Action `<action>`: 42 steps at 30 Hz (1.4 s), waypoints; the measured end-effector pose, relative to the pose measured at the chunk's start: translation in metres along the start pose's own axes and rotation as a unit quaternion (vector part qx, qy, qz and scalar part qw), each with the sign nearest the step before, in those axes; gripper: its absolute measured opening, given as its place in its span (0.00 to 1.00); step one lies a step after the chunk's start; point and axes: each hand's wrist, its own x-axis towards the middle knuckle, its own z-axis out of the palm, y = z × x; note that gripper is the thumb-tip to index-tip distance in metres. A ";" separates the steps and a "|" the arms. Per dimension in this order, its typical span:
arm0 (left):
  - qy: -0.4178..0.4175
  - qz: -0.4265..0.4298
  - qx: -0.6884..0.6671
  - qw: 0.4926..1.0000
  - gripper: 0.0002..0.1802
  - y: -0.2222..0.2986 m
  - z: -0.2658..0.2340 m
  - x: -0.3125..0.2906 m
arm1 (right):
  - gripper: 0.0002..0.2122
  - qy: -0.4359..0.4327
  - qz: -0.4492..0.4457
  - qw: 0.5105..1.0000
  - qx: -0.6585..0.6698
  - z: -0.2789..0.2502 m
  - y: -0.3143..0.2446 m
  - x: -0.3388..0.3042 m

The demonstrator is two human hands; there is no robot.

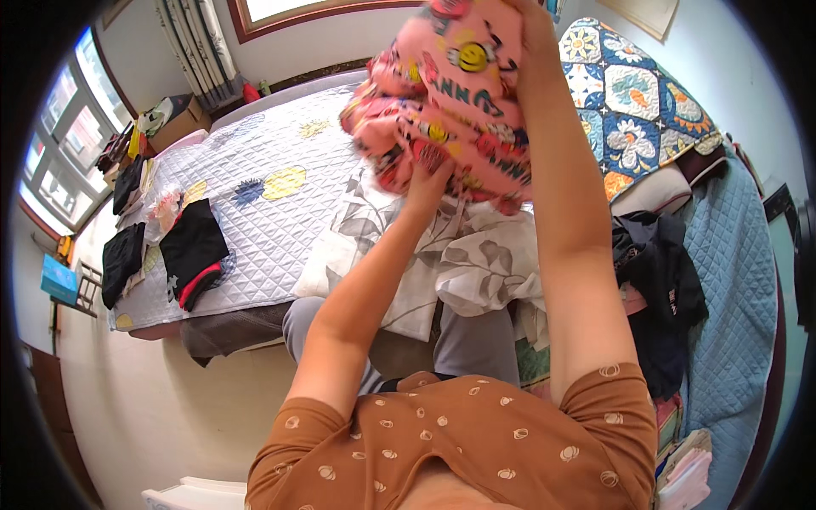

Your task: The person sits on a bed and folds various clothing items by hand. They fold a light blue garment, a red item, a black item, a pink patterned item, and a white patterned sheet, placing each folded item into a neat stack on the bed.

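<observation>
A bundled pink cloth [459, 102] with yellow smiley faces and dark lettering hangs raised in front of me, smeared a little by motion. Whether it is bedding or clothing I cannot tell. My right hand [534, 38] is closed on its upper right edge, arm stretched far forward. Lower down, my left hand [431, 174] grips the cloth from the near side, its fingertips partly lost in the folds. Beneath the bundle, a white cloth with grey leaves [489, 263] lies crumpled at the bed's near edge, just above my knees.
The bed carries a white quilted cover [280, 212]. Folded black clothes [194, 242] and a clear plastic bag [164, 208] lie on its left. At right are a patterned quilt [633, 93], a dark garment [667, 289] and a blue quilted cover [731, 340].
</observation>
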 end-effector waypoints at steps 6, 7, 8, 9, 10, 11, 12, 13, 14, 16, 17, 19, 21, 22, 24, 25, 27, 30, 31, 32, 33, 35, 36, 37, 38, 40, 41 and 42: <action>0.035 -0.198 0.049 0.978 0.19 -0.033 -0.045 0.017 | 0.14 -0.211 -0.027 0.922 -0.323 0.060 0.106 0.020; 0.050 -0.206 0.010 0.977 0.19 -0.042 -0.057 -0.005 | 0.14 -0.251 -0.015 0.887 -0.388 0.046 0.140 0.010; 0.072 -0.209 -0.024 0.975 0.20 -0.049 -0.076 -0.039 | 0.14 -0.307 0.006 0.833 -0.461 0.035 0.179 -0.008; 0.078 -0.231 -0.068 0.968 0.18 -0.052 -0.097 -0.069 | 0.14 -0.358 0.039 0.758 -0.543 0.024 0.215 -0.029; 0.092 -0.246 -0.109 0.959 0.17 -0.050 -0.124 -0.103 | 0.14 -0.408 0.096 0.642 -0.642 0.030 0.242 -0.056; 0.133 -0.234 -0.131 0.954 0.15 -0.048 -0.139 -0.135 | 0.14 -0.400 0.134 0.639 -0.643 0.019 0.272 -0.096; 0.177 -0.221 -0.150 0.947 0.14 -0.045 -0.154 -0.162 | 0.15 -0.391 0.171 0.635 -0.643 0.010 0.304 -0.136; 0.210 -0.215 -0.211 0.930 0.15 -0.043 -0.176 -0.183 | 0.16 -0.307 0.178 0.715 -0.602 0.017 0.326 -0.172; 0.237 -0.211 -0.273 0.908 0.15 -0.045 -0.190 -0.198 | 0.17 -0.212 0.189 0.783 -0.554 0.020 0.347 -0.199; 0.217 -0.157 -0.265 0.926 0.16 -0.038 -0.182 -0.196 | 0.19 -0.201 0.169 0.851 -0.455 0.015 0.362 -0.219; 0.198 -0.155 -0.286 0.924 0.16 -0.029 -0.172 -0.191 | 0.16 -0.177 0.091 0.876 -0.439 0.014 0.366 -0.226; 0.210 -0.150 -0.322 0.911 0.18 -0.019 -0.163 -0.195 | 0.13 -0.237 0.086 0.805 -0.537 0.018 0.339 -0.224; 0.226 -0.111 -0.309 0.917 0.22 -0.022 -0.160 -0.185 | 0.12 -0.191 0.030 0.830 -0.523 0.025 0.314 -0.219; 0.230 -0.132 -0.306 0.914 0.22 -0.023 -0.161 -0.185 | 0.11 -0.169 -0.036 0.843 -0.509 0.029 0.297 -0.215; 0.257 -0.144 -0.246 0.923 0.20 -0.038 -0.170 -0.183 | 0.13 -0.038 -0.109 0.872 -0.476 0.031 0.277 -0.210; 0.256 -0.144 -0.209 0.933 0.22 -0.043 -0.175 -0.183 | 0.15 0.020 -0.161 0.806 -0.570 0.027 0.265 -0.207; 0.257 -0.138 -0.165 0.942 0.26 -0.054 -0.183 -0.187 | 0.21 0.141 -0.208 0.691 -0.678 0.003 0.256 -0.201; 0.272 -0.110 -0.079 0.953 0.34 -0.054 -0.173 -0.186 | 0.33 0.278 0.119 0.820 -0.486 -0.077 0.296 -0.214; 0.273 -0.094 -0.016 0.957 0.36 -0.051 -0.148 -0.179 | 0.40 0.263 0.144 0.866 -0.400 -0.121 0.310 -0.228; 0.298 -0.067 0.054 0.951 0.39 -0.047 -0.142 -0.185 | 0.40 0.242 0.152 0.871 -0.399 -0.119 0.320 -0.232; 0.341 0.069 0.378 0.858 0.47 -0.046 -0.146 -0.196 | 0.39 0.203 0.163 0.881 -0.394 -0.094 0.323 -0.232; 0.297 0.158 0.657 0.674 0.48 -0.014 -0.111 -0.201 | 0.37 0.167 0.111 0.871 -0.449 -0.081 0.318 -0.243; 0.238 0.197 0.698 0.646 0.48 -0.008 -0.106 -0.200 | 0.36 0.155 0.115 0.885 -0.423 -0.082 0.319 -0.249; 0.179 0.179 0.614 0.748 0.49 -0.014 -0.104 -0.201 | 0.35 0.145 0.119 0.895 -0.404 -0.084 0.318 -0.257; 0.124 0.155 0.521 0.830 0.49 -0.016 -0.104 -0.205 | 0.34 0.126 0.124 0.907 -0.381 -0.078 0.317 -0.259; 0.108 0.048 0.320 0.940 0.52 -0.022 -0.104 -0.215 | 0.34 0.095 0.140 0.928 -0.332 -0.069 0.311 -0.263; 0.104 0.013 0.256 0.961 0.52 -0.023 -0.101 -0.216 | 0.34 0.085 0.148 0.935 -0.310 -0.069 0.307 -0.266; 0.102 0.011 0.174 0.979 0.51 -0.021 -0.097 -0.216 | 0.34 0.104 0.146 0.936 -0.302 -0.073 0.308 -0.268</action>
